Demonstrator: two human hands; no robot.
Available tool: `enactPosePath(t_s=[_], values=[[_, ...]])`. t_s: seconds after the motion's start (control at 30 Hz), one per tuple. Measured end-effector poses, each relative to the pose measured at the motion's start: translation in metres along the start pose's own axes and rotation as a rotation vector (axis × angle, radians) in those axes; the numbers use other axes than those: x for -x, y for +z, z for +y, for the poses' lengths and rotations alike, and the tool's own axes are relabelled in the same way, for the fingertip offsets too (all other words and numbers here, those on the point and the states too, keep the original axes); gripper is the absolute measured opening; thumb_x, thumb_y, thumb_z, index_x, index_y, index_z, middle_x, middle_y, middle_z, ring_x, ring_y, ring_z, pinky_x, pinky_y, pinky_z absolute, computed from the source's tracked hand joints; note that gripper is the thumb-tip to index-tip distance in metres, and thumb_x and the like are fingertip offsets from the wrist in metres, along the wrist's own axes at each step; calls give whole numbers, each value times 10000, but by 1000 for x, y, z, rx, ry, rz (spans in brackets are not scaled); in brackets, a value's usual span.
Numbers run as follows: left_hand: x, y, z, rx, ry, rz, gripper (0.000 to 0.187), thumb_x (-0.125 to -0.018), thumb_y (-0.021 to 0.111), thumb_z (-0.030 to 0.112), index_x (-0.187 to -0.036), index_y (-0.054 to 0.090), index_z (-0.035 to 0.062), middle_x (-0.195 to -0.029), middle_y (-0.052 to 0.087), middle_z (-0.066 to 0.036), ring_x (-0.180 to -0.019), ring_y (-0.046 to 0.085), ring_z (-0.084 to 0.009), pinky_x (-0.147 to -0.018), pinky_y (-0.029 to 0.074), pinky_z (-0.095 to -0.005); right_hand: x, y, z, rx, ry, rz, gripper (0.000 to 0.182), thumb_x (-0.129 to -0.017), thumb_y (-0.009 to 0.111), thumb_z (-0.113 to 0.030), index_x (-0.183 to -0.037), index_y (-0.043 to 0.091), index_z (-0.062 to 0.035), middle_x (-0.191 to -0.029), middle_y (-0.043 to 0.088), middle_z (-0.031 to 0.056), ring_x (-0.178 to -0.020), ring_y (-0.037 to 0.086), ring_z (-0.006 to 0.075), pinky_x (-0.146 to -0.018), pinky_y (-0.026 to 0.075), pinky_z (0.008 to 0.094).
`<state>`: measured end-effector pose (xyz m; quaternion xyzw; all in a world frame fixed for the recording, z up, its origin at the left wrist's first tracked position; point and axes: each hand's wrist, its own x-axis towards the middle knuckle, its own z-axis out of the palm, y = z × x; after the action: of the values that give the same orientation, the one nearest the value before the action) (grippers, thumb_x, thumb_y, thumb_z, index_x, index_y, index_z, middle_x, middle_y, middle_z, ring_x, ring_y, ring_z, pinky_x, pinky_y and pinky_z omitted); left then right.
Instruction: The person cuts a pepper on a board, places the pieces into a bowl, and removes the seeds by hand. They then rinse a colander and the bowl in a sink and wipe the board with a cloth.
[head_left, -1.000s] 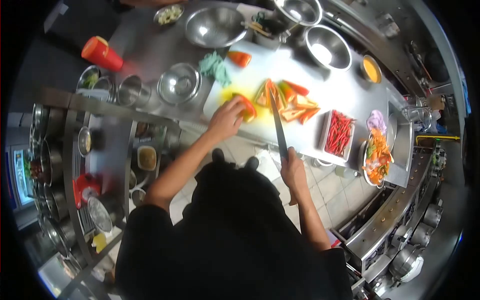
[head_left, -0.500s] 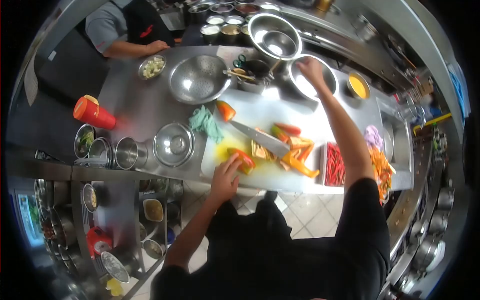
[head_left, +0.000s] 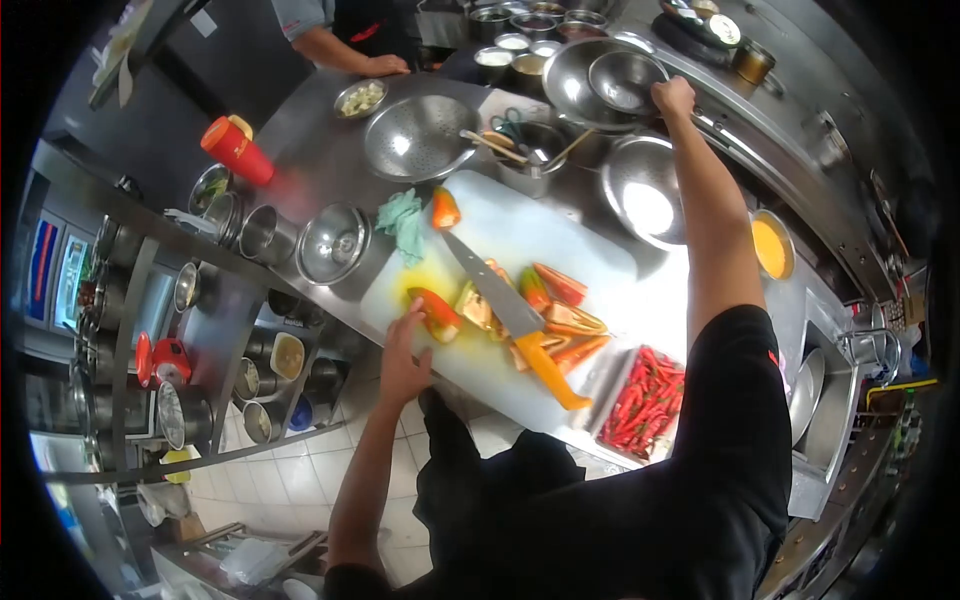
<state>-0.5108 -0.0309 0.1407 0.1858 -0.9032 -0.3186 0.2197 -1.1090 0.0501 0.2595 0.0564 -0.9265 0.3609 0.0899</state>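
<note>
My right hand [head_left: 674, 97] is stretched out to the far side of the counter, its fingers closed on the rim of a small metal bowl [head_left: 622, 88]. That bowl sits inside a larger metal bowl [head_left: 570, 85]. My left hand [head_left: 402, 358] rests at the near left edge of the white cutting board [head_left: 590, 240], thumb apart, fingertips touching a piece of red-orange bell pepper [head_left: 436, 314]. A knife [head_left: 492, 285] with an orange handle lies across cut bell pepper pieces [head_left: 575, 320] on the board. Another pepper piece [head_left: 445, 208] lies by the knife's tip.
A tray of red chilies [head_left: 645, 400] stands right of the board. Around it are a colander [head_left: 415, 135], a shiny metal bowl [head_left: 645, 190], a green cloth [head_left: 402, 225], a container of utensils [head_left: 525, 175] and a yellow-filled bowl [head_left: 771, 245]. Across the counter a person's hand [head_left: 385, 65] rests.
My right hand has moved from above the shiny bowl to the small bowl further back and taken hold of its rim. My left hand stays at the pepper piece. The view has turned.
</note>
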Motion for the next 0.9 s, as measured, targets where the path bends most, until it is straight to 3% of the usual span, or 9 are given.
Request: enactPosePath(t_s=[0.17,0.23,0.4,0.47,0.6,0.67,0.8,0.83,0.9], values=[[1,11,6,13,-9,93,534,-751,521,-35,-1274,425,15,-1346,459,-151,-1226,434,-330,-1039,325,-401,-42,-122,65,-531,0,-100,171,-726,573,-57,-833,601,73,-795,613,155,-742,636,222,-613,546,346],[5,19,-13,-59,92,117,433,-900,547,182,-1278,431,8,-1330,469,-153,-1258,412,-306,-1068,292,-392,-9,-222,114,-772,-55,-196,92,-741,606,-52,-785,574,23,-692,512,55,-600,502,171,-545,465,316],[2,26,-17,86,32,73,519,-876,575,119,-1344,380,9,-1385,404,-161,-1264,398,-293,-1062,293,-395,39,-450,487,-598,161,-250,160,-807,589,-191,-800,586,-31,-708,538,51,-627,518,164,-530,432,321],[5,29,-14,53,27,102,545,-837,577,30,-1344,378,16,-1381,405,-159,-1255,404,-285,-1061,293,-389,174,-515,467,-312,443,-24,137,-800,576,-166,-769,582,-33,-672,531,51,-572,514,169,-502,451,336],[0,35,-26,80,35,130,580,-808,567,-25,-1350,368,23,-1382,406,-148,-1251,405,-277,-1060,293,-383,242,-520,557,-137,824,462,169,-726,579,-108,-767,635,46,-781,643,182,-596,670,268,-512,570,365],[-3,32,-14,23,-30,79,593,-799,572,-29,-1351,360,20,-1371,413,-145,-1248,405,-273,-1056,296,-376,250,-515,582,210,1015,261,253,-739,592,-170,-854,659,45,-954,650,208,-725,689,281,-664,572,340],[-8,17,11,39,-197,-79,630,-799,594,12,-1376,347,59,-1398,392,-107,-1250,399,-265,-1050,295,-363,248,-477,655,148,1166,543,334,-799,559,-270,-883,673,33,-835,678,175,-641,682,296,-789,532,345],[-8,13,11,80,-194,-110,638,-802,602,43,-1386,346,81,-1412,381,-95,-1251,398,-263,-1051,292,-364,242,-478,651,73,977,280,375,-821,587,-326,-921,644,31,-867,648,174,-670,654,265,-562,564,355],[-5,7,6,73,-177,-135,629,-808,603,61,-1383,350,76,-1411,382,-99,-1251,398,-262,-1051,292,-366,220,-467,659,-91,727,174,417,-836,641,-377,-959,616,21,-859,609,128,-771,642,261,-545,540,342]])
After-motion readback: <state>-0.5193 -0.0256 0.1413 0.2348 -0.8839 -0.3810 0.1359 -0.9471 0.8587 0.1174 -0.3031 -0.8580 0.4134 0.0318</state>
